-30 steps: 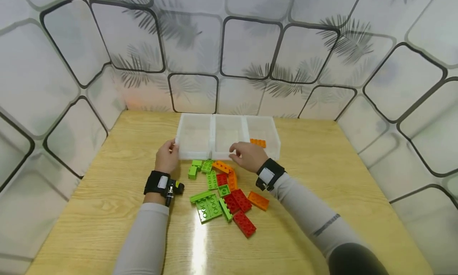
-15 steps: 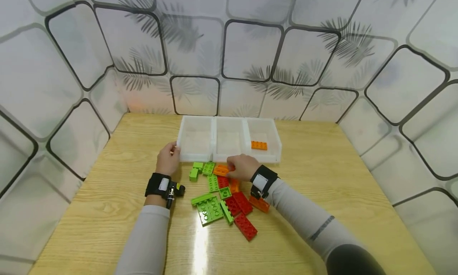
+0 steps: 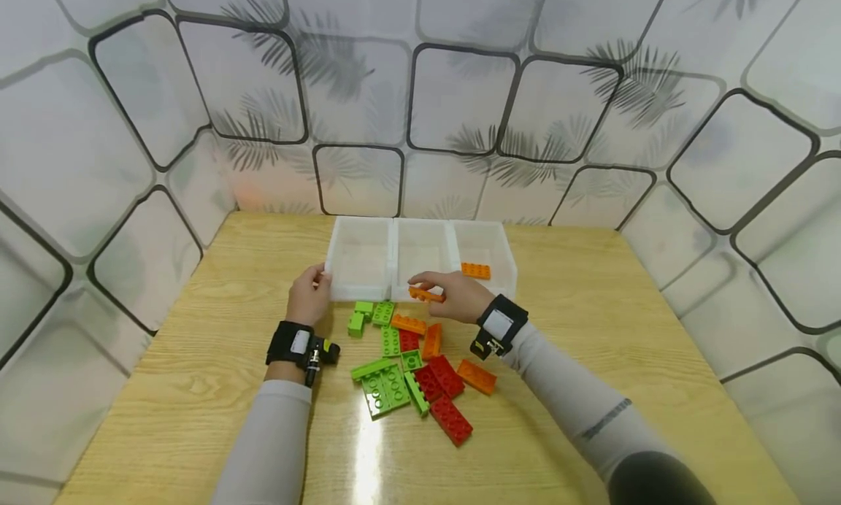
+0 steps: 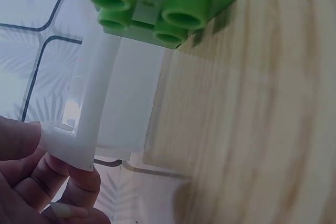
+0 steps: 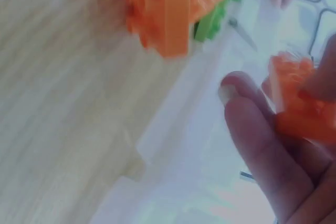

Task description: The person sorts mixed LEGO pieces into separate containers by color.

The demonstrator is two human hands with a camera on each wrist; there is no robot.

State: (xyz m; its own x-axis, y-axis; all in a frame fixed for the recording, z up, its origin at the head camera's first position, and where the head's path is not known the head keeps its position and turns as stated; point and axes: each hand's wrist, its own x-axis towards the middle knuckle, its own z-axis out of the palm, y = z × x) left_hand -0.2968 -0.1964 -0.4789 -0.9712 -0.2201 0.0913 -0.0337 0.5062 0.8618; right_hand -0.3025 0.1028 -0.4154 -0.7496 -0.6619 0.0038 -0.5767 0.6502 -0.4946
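Brick [image 3: 423, 294] in right hand [image 3: 463, 298] points lengthwise leftward.

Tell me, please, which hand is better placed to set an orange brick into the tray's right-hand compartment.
Probably the right hand: it pinches an orange brick near the front of the tray, closer to that compartment, while the left hand holds the tray's left end.

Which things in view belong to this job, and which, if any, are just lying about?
Likely in the job:
White tray, gripped by the left hand
Orange brick pinched in the right hand
Second orange brick, in the tray's right compartment
Loose orange bricks, red bricks and green bricks

Apparently not:
Patterned wall
Wrist straps, worn, not lying about
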